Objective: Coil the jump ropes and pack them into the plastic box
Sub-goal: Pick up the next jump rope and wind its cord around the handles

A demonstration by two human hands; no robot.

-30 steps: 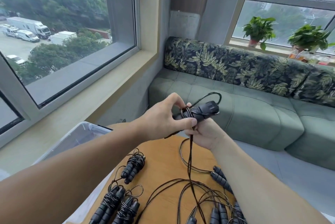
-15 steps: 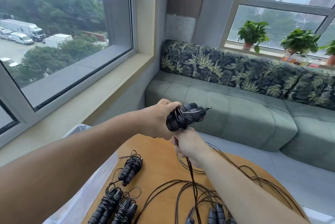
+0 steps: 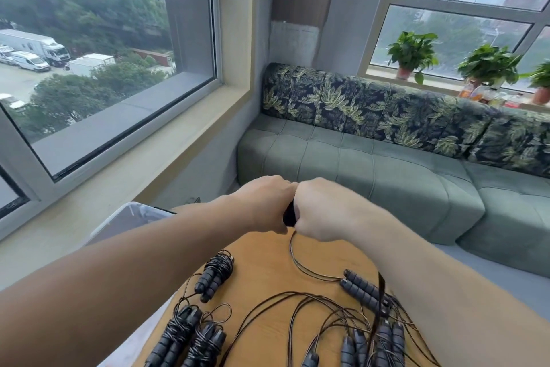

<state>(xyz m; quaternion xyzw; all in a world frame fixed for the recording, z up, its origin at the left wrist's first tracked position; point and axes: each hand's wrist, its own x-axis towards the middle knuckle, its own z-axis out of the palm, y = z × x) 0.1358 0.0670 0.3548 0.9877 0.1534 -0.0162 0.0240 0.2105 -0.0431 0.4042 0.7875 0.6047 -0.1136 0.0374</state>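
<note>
My left hand (image 3: 265, 206) and my right hand (image 3: 320, 209) meet above the far edge of the round wooden table (image 3: 268, 274). Between them they grip the black handles of a jump rope (image 3: 288, 215), almost wholly hidden by the fingers. Its thin cord (image 3: 294, 253) drops from under my right hand onto the table. Three coiled jump ropes lie on the table's left side: one (image 3: 215, 274) further back, two (image 3: 178, 337) (image 3: 206, 346) near the front. The clear plastic box (image 3: 125, 218) stands left of the table, partly behind my left forearm.
Loose uncoiled ropes (image 3: 327, 316) with several black handles (image 3: 361, 288) tangle on the table's front right. A green sofa (image 3: 372, 170) with leaf-print backrest runs behind the table. Windows and potted plants (image 3: 412, 52) line the walls.
Both hands have dropped lower and closed together over the handles, which were plainly visible before. The wrapped cord at the handles is now hidden. The camera tilted slightly.
</note>
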